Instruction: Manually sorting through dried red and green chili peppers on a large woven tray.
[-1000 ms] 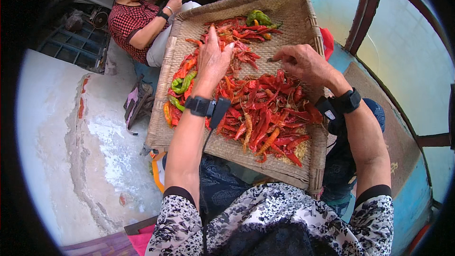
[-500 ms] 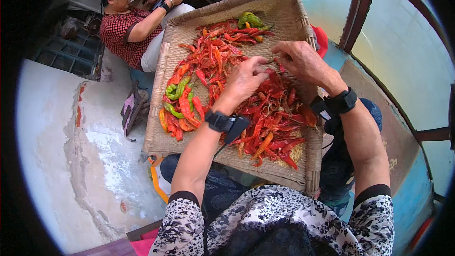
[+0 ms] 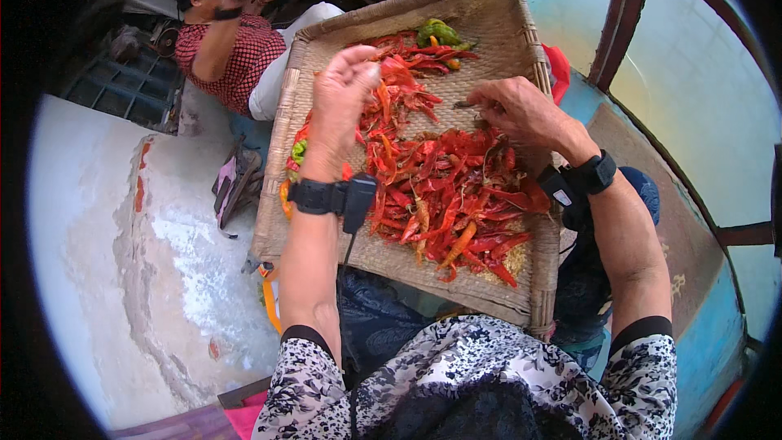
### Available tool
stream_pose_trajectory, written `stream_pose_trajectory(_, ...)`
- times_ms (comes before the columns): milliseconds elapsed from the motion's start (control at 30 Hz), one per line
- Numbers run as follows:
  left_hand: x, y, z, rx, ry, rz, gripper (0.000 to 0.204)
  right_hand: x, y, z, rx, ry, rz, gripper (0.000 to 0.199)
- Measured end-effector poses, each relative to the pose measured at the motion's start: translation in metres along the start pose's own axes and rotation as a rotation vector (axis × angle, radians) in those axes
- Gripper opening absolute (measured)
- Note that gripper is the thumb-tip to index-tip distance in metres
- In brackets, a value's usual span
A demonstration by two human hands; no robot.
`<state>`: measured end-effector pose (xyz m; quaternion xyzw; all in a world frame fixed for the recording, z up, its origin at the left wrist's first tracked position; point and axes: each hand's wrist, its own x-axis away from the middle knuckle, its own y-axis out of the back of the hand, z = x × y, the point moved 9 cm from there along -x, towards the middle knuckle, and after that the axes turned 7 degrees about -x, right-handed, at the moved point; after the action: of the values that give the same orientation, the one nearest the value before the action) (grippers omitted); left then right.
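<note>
A shallow woven basket (image 3: 272,220) holds a heap of shrivelled red chili peppers (image 3: 456,187), a few of them orange, with thin stems. My left hand (image 3: 338,102) hovers over its left part, loosely curled, thumb and fingers apart, with nothing seen in it. Higher on the right, my right hand (image 3: 521,110) is closed in a pinch above the heap. A small dark tip shows at its fingertips, too small to name. Green peppers (image 3: 440,33) lie near the far edge; another green one (image 3: 299,151) is partly hidden by my left forearm.
At the far left sits another person (image 3: 236,57) in a red checked top, one arm raised. Pale seeds (image 3: 515,261) lie in the basket's near right corner. A worn white wall (image 3: 187,253) stands left, a framed glass panel (image 3: 700,90) right. Wrist straps with dark boxes are on both my arms.
My left hand has moved left and away from my right hand, its fingers loosening. My right hand stays nearly in place. The other person has raised an arm.
</note>
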<state>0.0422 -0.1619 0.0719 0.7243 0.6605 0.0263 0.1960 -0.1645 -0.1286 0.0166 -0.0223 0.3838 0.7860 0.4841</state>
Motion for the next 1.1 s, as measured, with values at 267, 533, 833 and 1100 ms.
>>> stream_pose_trajectory(267,-0.021,-0.013,0.032,-0.735,0.072,-0.066,0.049,0.002,0.009,-0.008,0.033,-0.040,-0.025,0.021)
stream_pose_trajectory(533,0.032,-0.147,0.041,-0.691,0.065,0.534,0.034,-0.002,0.013,-0.004,0.000,-0.003,-0.130,0.020)
stream_pose_trajectory(833,0.039,-0.114,0.027,-0.145,0.069,0.329,0.022,-0.001,0.024,-0.005,0.005,-0.050,-0.158,0.022)
stream_pose_trajectory(1100,0.045,-0.078,0.020,0.101,0.144,0.236,0.013,0.002,0.005,-0.009,-0.093,-0.100,-0.003,0.022)
